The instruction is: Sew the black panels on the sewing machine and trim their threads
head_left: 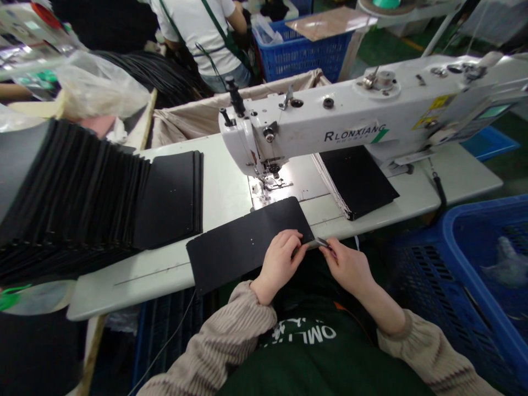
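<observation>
One black panel (pixel 239 242): lay at the near edge of the white table (pixel 225 165), partly overhanging, on the near side of the white sewing machine (pixel 305 124). One left hand (pixel 280 261): closed on the panel's right end. One right hand (pixel 350 268): clamped around small snips (pixel 322 242), tip just beside the panel's right corner; whether the blades were apart, I could not tell. Black stacks: a leaning row (pixel 78 192) and a flat pile (pixel 169 195) to the left, another pile (pixel 357 179) to the right. One blue basket (pixel 451 225): stood near right.
</observation>
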### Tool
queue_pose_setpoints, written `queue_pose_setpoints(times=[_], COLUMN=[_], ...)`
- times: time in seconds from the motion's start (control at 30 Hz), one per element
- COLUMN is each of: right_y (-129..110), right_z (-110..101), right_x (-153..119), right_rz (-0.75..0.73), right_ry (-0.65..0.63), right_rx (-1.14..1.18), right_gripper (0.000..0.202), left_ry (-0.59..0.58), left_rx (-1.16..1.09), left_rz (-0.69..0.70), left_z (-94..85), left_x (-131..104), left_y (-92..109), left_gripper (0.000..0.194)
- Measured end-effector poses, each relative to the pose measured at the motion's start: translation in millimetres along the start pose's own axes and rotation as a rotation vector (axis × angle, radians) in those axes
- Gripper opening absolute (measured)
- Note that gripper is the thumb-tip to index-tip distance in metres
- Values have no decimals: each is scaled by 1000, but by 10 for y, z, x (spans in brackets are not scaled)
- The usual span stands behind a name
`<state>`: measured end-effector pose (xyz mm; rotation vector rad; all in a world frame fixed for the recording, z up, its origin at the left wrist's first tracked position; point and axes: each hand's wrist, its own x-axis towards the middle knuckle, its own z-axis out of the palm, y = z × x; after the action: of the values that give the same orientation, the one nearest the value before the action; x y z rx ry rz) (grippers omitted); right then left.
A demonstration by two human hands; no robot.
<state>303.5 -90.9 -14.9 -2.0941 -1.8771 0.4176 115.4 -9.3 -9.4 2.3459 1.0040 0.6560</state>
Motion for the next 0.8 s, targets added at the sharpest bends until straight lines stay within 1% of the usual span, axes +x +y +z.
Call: queue_pose_setpoints(times=[0.03, 0.1, 0.17, 0.43, 0.53, 0.6, 0.73, 0.8], right_y=[-2, -12, -20, -26, -29, -35, -48, -43], right_z=[6, 20, 31, 41, 59, 92, 188, 218], right_x=[-4, -4, 2, 21, 21, 19, 20, 23], right_rz=[-4, -6, -7, -14, 6, 43, 120, 137], right_ry=[-1, -1, 0, -5, -19, -36, -78, -78], right_rx=[7, 12, 4, -25, 7, 104, 514, 633], right_gripper=[28, 27, 26, 27, 28, 27, 30, 35], left_ry=[11, 10, -3, -13, -15, -16, -18, -19], left_rx=[7, 24, 32, 34, 32, 31, 24, 25], left_rz=[3, 15, 18, 11, 12, 12, 8, 4], left_z=[24, 71, 99, 100, 101, 96, 81, 78], left_x=[3, 10, 14, 8, 13, 19, 27, 28], left_y=[-15, -36, -47, -63, -64, -60, -44, -40], left_gripper=[8, 15, 17, 15, 15, 14, 15, 14])
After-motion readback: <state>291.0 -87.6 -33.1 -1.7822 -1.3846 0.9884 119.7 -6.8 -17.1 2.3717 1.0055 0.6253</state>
